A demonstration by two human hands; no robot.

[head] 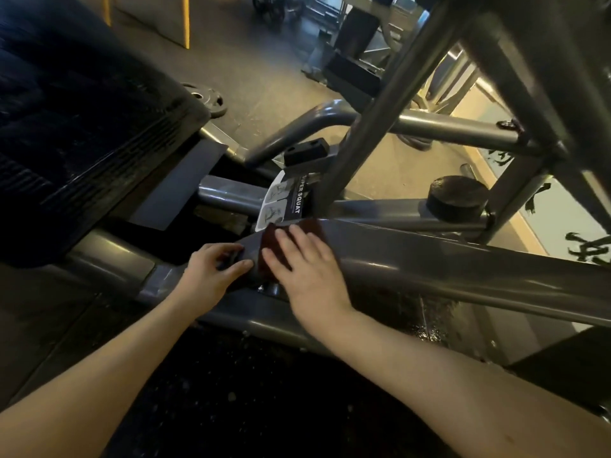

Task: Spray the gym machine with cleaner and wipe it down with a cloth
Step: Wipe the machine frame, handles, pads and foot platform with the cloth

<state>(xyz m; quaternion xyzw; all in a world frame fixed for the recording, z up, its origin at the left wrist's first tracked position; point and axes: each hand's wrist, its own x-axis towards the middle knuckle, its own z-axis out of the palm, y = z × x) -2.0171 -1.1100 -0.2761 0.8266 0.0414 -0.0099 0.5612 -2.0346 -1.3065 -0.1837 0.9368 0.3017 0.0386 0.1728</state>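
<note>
Label (291, 201) reads "…PER SQUAT", first letters hidden. One dark red cloth (267, 244) lies on grey frame beam (429, 259); right hand (307, 269) presses flat atop it, fingers straight. Beside it, left hand (211, 272) apparently curls round beam's edge.

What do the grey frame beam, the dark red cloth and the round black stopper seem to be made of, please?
Frame beam: likely painted steel, glossy grey, with sharp light streaks. Cloth: soft fabric, perhaps microfibre, matte, draping over the beam. Stopper: probably rubber, dull black, barely reflective.
</note>
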